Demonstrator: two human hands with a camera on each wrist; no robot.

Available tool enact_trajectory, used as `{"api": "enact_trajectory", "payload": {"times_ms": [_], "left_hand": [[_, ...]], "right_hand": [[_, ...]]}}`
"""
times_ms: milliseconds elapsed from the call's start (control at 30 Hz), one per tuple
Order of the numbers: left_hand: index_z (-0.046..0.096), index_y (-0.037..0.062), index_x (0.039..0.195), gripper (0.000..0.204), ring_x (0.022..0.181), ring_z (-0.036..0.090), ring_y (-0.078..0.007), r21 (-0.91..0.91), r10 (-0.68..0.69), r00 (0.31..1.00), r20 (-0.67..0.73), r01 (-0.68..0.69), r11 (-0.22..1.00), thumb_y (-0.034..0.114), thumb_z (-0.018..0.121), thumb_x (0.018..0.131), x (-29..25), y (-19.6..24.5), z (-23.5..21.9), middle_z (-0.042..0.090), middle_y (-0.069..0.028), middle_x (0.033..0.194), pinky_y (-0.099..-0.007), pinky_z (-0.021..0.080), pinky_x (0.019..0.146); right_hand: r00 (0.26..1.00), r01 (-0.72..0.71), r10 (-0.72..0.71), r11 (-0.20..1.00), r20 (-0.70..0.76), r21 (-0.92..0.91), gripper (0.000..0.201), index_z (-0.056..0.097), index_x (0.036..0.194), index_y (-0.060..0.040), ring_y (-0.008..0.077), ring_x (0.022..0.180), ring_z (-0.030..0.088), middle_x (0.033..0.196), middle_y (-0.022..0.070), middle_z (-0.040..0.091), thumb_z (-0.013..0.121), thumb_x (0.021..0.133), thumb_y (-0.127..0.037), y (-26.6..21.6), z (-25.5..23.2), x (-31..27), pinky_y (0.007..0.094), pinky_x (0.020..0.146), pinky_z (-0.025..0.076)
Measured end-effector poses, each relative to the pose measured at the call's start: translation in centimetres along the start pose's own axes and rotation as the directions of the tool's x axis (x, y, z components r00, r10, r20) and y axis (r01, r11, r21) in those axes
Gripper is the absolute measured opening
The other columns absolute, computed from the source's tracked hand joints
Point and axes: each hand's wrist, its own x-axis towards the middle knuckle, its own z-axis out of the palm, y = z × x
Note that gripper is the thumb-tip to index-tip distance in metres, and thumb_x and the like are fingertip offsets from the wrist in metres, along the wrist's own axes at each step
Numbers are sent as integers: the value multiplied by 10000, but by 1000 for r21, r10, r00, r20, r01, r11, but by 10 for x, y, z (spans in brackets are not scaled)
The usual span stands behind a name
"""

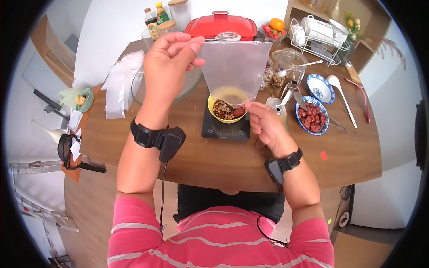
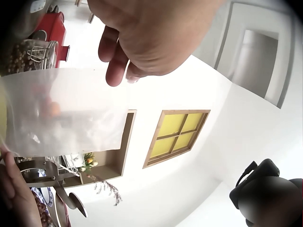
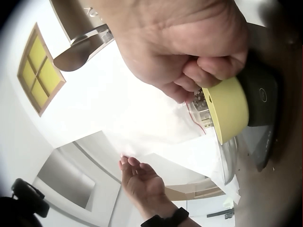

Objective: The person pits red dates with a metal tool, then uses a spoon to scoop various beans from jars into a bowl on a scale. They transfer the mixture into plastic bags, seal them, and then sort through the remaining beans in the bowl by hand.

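Note:
A translucent plastic bag [image 1: 234,64] hangs stretched between both hands in the head view. My left hand [image 1: 172,62] pinches its upper left corner, raised above the table. Lower down, the fingertips of my right hand [image 1: 267,123] pinch the bag's bottom edge at the right, close beside a yellow bowl [image 1: 246,117]. Mixed nuts, grains and a red date lie in that bowl, which stands on a black digital scale [image 1: 210,127]. The bag's lower part overlaps the bowl's back rim in this view. The right wrist view shows the right hand [image 3: 189,42] right by the yellow bowl [image 3: 230,111].
More flat plastic bags [image 1: 117,91] lie at the left beside a glass bowl [image 1: 137,89]. To the right are a blue-patterned bowl [image 1: 302,126] of red dates with tongs, another patterned bowl [image 1: 320,88] and a white spoon [image 1: 343,100]. A red cooker [image 1: 221,27] and glass jars stand behind.

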Motion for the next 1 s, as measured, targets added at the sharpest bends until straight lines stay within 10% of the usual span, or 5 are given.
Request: {"api": "enact_trajectory", "payload": {"times_ms": [333,400,633,767,1000], "left_hand": [[590,31,1174,276,869,723,-175,-408,-257,946,197,317,856,79,725,938,-1,-13,-49,731,-110,1124,-281,554,712],[584,37,1226,360,895,711,-198,-215,-394,857,333,476,853,84,755,913,-8,-37,-76,716,-88,1118,-316,561,738],[506,43,1455,593,878,658,-75,226,-660,597,456,640,735,60,749,914,-74,1,-103,756,-46,1027,-231,515,769],[494,15,1441,502,850,624,-59,248,-285,958,33,268,931,-23,635,961,-74,-15,-159,764,-62,1060,-229,500,767],[503,2,1425,496,803,594,-66,93,-235,813,-533,332,939,25,658,954,-22,-69,-300,738,-72,1095,-221,484,755]], "right_hand": [[978,207,-202,969,44,-137,173,744,1052,-37,28,563,418,693,-56,557,655,1033,-184,8,-1,-6,223,487,327],[780,578,-621,670,74,-466,169,763,1079,-14,61,676,544,774,-23,654,663,1028,-140,14,3,-8,242,588,436],[578,753,-741,322,343,-574,149,761,1104,-7,80,743,571,837,-1,673,681,1006,-86,21,8,-16,249,659,468],[713,672,-668,564,213,-480,181,703,1189,-27,44,690,526,788,-54,604,655,1020,-72,32,7,-18,213,617,418],[812,534,-584,725,23,-435,151,671,1175,-47,17,645,510,755,-62,583,635,1030,-70,33,5,-10,190,558,391]]}}
